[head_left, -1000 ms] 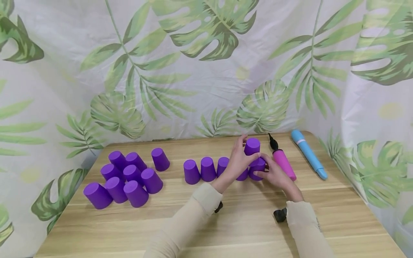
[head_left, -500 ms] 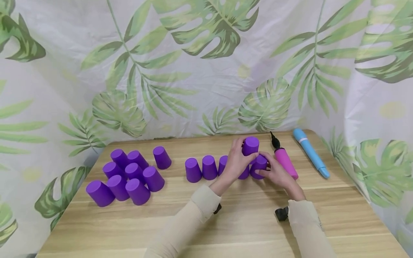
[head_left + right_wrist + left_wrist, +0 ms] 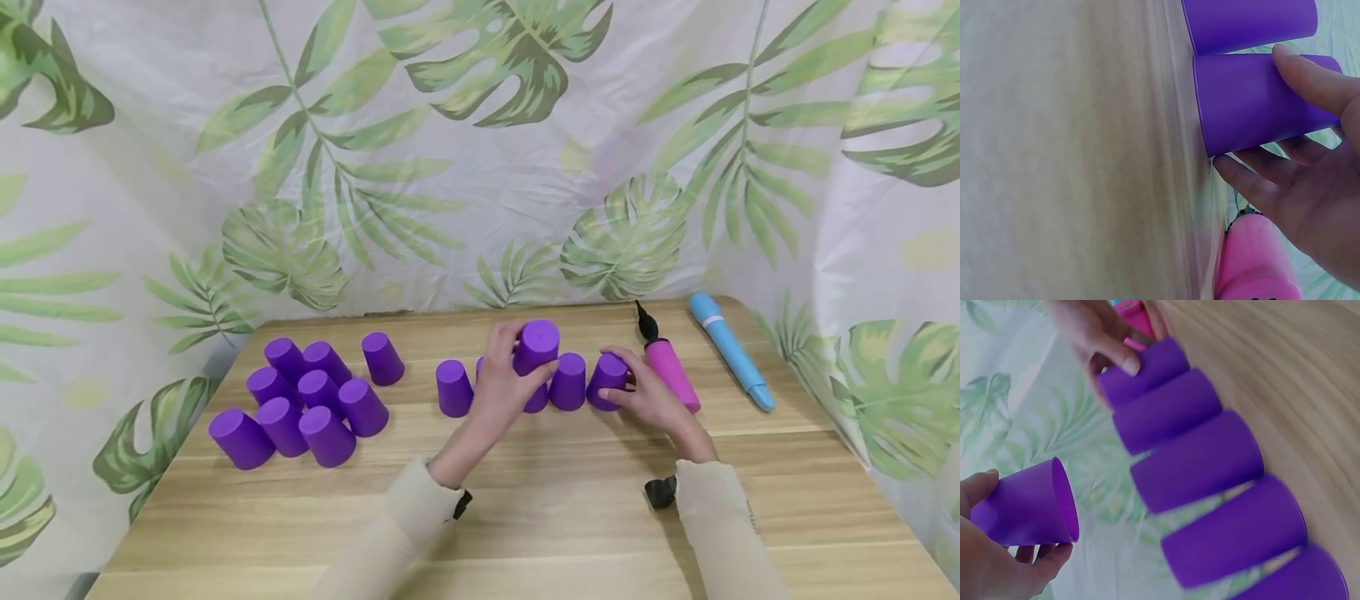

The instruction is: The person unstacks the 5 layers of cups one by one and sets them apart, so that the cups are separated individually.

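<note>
Lanes and obstacles on the worktop

Bare wood gives you a lane from the near edge, between left sleeve and right sleeve, to the row of cups, whose gaps admit no hand. Your left hand and raised cup obstruct above it; your right hand, its right end. A slim lane separates row and cup cluster. Pink tube and blue tube obstruct the far right corner.

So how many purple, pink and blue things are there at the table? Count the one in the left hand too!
Purple cups: 15 (9 off to the left, 5 in a row, 1 in the left hand)
Pink pump: 1
Blue tube: 1
Total: 17
</note>
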The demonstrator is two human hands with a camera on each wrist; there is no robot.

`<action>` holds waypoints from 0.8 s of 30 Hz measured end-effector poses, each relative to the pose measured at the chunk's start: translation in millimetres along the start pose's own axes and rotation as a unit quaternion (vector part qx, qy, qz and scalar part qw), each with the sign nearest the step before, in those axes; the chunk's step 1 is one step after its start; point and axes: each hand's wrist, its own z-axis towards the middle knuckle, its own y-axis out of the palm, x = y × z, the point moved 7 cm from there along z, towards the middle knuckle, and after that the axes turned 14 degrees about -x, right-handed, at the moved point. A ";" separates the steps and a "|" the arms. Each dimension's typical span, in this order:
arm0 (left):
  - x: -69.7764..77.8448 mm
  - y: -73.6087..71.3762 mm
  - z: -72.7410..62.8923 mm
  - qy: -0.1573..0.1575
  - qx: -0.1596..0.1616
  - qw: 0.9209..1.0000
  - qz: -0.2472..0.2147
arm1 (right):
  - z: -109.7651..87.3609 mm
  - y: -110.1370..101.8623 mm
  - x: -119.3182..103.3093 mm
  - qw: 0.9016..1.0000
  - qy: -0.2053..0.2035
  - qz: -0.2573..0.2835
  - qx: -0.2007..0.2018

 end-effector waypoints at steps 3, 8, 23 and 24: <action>1.2 -21.3 -10.9 0.012 0.024 1.000 -0.002 | -0.2 -0.7 -0.8 1.000 0.003 0.000 0.001; -5.2 -58.9 -36.2 0.000 0.060 0.998 -0.011 | -0.1 -0.1 -0.8 1.000 0.005 0.000 -0.003; -18.8 -200.1 -153.1 -0.143 0.244 0.957 0.063 | -1.1 0.8 -0.2 1.000 0.007 0.002 -0.003; -22.1 -207.8 -160.7 -0.157 0.253 0.953 0.062 | -0.9 0.9 -0.2 1.000 0.007 0.002 -0.003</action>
